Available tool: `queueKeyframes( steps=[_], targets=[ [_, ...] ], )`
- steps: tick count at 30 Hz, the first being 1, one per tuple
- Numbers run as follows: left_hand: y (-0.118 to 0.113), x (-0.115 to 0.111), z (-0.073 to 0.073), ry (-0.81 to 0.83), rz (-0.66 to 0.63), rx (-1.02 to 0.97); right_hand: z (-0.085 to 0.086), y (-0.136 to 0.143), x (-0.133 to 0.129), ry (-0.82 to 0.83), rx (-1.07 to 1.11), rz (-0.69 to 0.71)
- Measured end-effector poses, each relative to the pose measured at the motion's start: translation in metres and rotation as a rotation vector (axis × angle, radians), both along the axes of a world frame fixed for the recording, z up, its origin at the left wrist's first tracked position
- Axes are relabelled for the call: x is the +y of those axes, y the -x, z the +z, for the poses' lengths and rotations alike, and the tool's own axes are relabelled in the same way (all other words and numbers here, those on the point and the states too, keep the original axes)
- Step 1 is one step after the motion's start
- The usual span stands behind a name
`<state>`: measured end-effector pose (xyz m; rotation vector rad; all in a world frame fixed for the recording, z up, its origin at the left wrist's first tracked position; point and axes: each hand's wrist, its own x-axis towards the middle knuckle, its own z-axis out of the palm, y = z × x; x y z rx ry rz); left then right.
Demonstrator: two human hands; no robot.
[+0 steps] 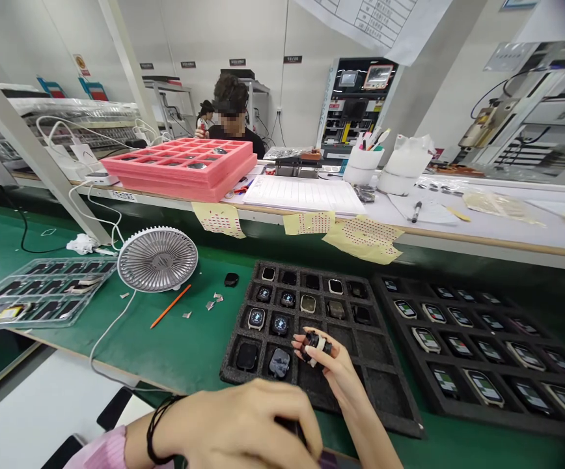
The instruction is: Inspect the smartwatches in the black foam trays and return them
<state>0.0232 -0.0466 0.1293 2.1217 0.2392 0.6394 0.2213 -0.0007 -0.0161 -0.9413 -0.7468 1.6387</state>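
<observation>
My right hand (337, 370) is closed on a small stack of black watch parts (316, 347) with a pale band round it, above the near part of a black foam tray (402, 407). Large in the foreground, my left hand (258, 423) has its fingers curled round a dark object (289, 426), mostly hidden and blurred. A black cord bracelet (158, 430) is on that wrist, below a pink sleeve. Watches sit in many of the tray's compartments; several compartments at its right and near side are bare.
A second foam tray (431, 391) of lit watches stands at the right. Leftward are a fan (158, 259), an orange stick (171, 306), a loose black watch (231, 279) and a clear tray (62, 320). A shelf (263, 215) holds a pink foam tray (165, 182). People are beyond.
</observation>
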Motion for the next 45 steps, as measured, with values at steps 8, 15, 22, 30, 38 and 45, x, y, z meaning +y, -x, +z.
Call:
queueKeyframes(
  steps=[8,15,22,30,38,45],
  targets=[
    [-0.012,0.040,-0.033,0.270,0.406,-0.044,0.010,-0.023,0.001,-0.013,-0.037,-0.090],
    [-0.058,0.086,-0.083,0.289,0.583,-0.021,0.012,-0.046,0.009,-0.101,-0.108,-0.224],
    [-0.090,0.104,-0.121,0.252,0.694,0.147,-0.002,-0.056,0.013,-0.089,-0.115,-0.282],
    [-0.094,0.092,-0.139,0.174,0.699,0.216,-0.009,-0.055,0.014,-0.073,-0.149,-0.270],
    [-0.095,0.091,-0.139,0.125,0.700,0.226,-0.008,-0.054,0.012,-0.087,-0.138,-0.272],
    [-0.095,0.091,-0.141,0.082,0.707,0.256,-0.011,-0.052,0.012,-0.089,-0.132,-0.276]
  ],
)
